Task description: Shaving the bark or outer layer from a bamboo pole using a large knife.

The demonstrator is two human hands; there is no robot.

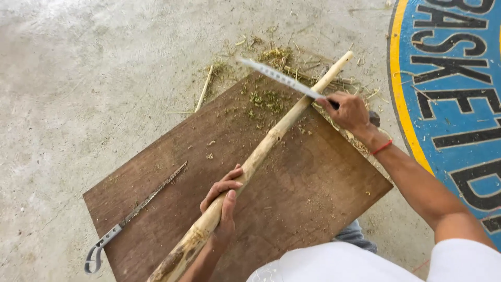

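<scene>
A long pale peeled wooden stick [271, 137] runs diagonally from the lower left to the upper right over a brown wooden board [308, 193]. My left hand [223, 209] grips the stick near its lower, bark-stained end. My right hand [348, 110], with a red band at the wrist, holds a knife [279, 78] by its handle. The perforated blade points up and left and lies against the stick near its upper end.
A thin serrated saw blade [138, 209] with a metal loop handle lies on the board's left part. Green-yellow shavings [269, 99] and split strips [204, 87] are scattered past the board's far edge on the concrete floor. A blue and yellow painted floor marking [454, 83] lies at the right.
</scene>
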